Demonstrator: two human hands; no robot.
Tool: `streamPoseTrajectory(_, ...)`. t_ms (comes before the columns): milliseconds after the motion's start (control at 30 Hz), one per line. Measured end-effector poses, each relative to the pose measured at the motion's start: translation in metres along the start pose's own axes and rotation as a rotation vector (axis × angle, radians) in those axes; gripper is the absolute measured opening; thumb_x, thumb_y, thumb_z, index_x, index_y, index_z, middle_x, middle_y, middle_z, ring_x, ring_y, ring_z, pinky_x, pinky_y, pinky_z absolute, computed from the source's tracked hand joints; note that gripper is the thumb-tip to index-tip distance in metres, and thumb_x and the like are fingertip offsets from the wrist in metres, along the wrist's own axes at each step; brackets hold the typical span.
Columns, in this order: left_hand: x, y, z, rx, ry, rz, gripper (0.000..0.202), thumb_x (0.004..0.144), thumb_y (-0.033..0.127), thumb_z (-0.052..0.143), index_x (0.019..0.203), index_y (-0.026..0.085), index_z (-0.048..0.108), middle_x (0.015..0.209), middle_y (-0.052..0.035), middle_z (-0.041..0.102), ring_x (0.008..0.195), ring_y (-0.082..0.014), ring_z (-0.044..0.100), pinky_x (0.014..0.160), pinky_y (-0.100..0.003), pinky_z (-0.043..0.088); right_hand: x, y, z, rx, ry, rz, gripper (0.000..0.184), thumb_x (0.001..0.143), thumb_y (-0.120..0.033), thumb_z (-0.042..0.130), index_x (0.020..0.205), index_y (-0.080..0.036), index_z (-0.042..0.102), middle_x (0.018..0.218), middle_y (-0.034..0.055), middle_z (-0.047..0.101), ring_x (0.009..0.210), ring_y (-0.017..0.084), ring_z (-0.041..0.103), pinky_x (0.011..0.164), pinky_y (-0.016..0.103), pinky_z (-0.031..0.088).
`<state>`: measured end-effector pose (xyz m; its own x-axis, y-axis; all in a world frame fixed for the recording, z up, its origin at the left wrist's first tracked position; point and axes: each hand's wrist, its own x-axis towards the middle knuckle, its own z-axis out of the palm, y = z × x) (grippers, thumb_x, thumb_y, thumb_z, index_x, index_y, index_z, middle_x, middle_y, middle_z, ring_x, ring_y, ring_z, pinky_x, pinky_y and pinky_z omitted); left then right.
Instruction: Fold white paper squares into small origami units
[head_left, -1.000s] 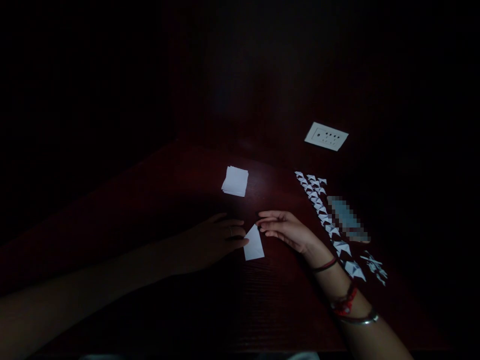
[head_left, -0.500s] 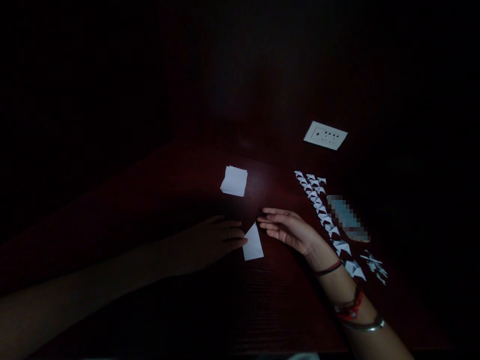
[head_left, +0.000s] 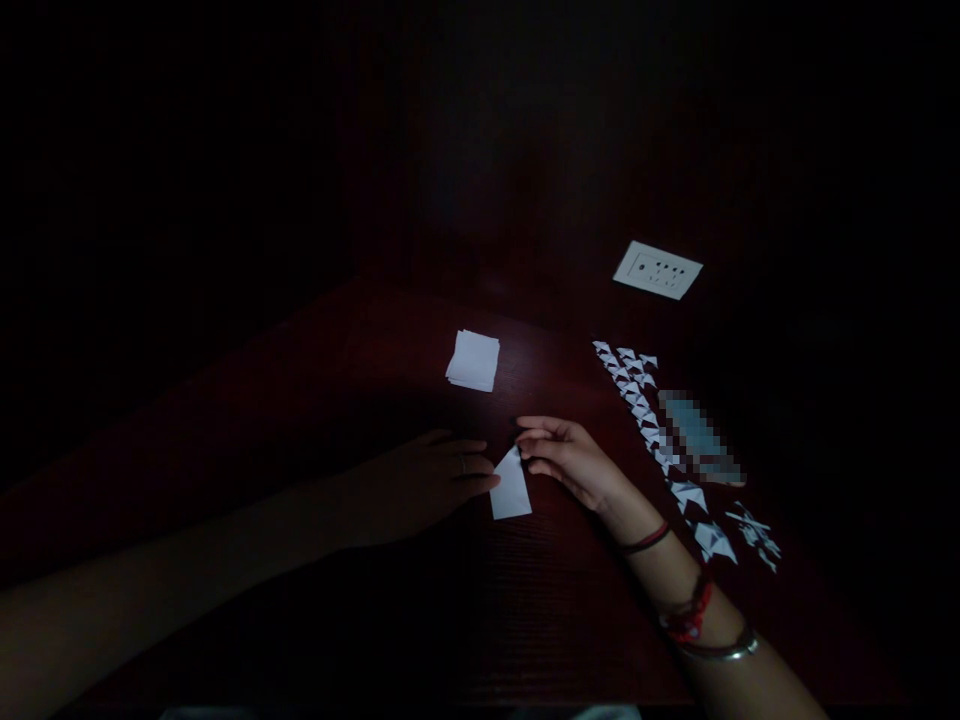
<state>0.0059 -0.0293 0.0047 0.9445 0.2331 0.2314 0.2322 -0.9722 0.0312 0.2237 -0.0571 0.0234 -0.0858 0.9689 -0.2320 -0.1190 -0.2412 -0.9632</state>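
A small white piece of paper [head_left: 511, 490] with a pointed top lies on the dark reddish table in front of me. My left hand [head_left: 442, 475] rests flat in shadow, fingers stretched out, its nearest fingertips on the paper's left edge. It wears a ring. From the other side my right hand [head_left: 566, 458] reaches in, fingers loosely curved and apart, fingertips at the paper's upper corner. Whether they touch it is hard to see. Beyond both hands sits a stack of white paper squares [head_left: 475, 360].
Rows of small folded white paper pieces [head_left: 639, 408] run along the right. Beside them are a blurred bluish oval object [head_left: 701, 435] and a heap of thin white paper scraps [head_left: 757, 535]. A white socket plate [head_left: 658, 270] is farther back. Surroundings are very dark.
My right hand's fingers have curled and come closer to the paper's top corner. My left hand keeps its place on the paper. The view has shifted slightly.
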Motion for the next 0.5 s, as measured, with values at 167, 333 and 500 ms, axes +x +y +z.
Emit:
streamPoseTrajectory(167, -0.001, -0.001, 0.001, -0.004, -0.013, -0.004, 0.04, 0.086, 0.016, 0.041, 0.124, 0.027, 0.035, 0.126, -0.0002, 0.042, 0.122, -0.0192, 0.028, 0.099, -0.036, 0.016, 0.006, 0.006, 0.0, -0.341, -0.029, -0.181, 0.022, 0.058, -0.016, 0.064, 0.08, -0.014, 0.061, 0.063, -0.0029, 0.055, 0.049, 0.005, 0.046, 0.047, 0.017, 0.039)
streamPoseTrajectory(333, -0.001, 0.0, 0.001, 0.006, -0.017, -0.015, 0.041, 0.086, 0.015, 0.041, 0.124, 0.028, 0.034, 0.127, 0.0006, 0.042, 0.122, -0.0191, 0.028, 0.098, -0.036, 0.017, 0.01, 0.012, -0.007, -0.656, -0.026, -0.267, 0.015, 0.063, -0.022, 0.062, 0.075, -0.015, 0.063, 0.069, 0.0003, 0.059, 0.061, 0.01, 0.051, 0.059, 0.023, 0.041)
streamPoseTrajectory(500, 0.0, 0.001, 0.0, 0.006, -0.012, -0.009, 0.039, 0.086, 0.014, 0.04, 0.123, 0.026, 0.037, 0.125, -0.0006, 0.043, 0.121, -0.0193, 0.03, 0.098, -0.035, 0.019, 0.012, 0.015, -0.011, -0.769, 0.131, -0.315, 0.015, 0.06, -0.022, 0.063, 0.075, -0.017, 0.063, 0.07, 0.0001, 0.057, 0.064, 0.012, 0.05, 0.061, 0.025, 0.039)
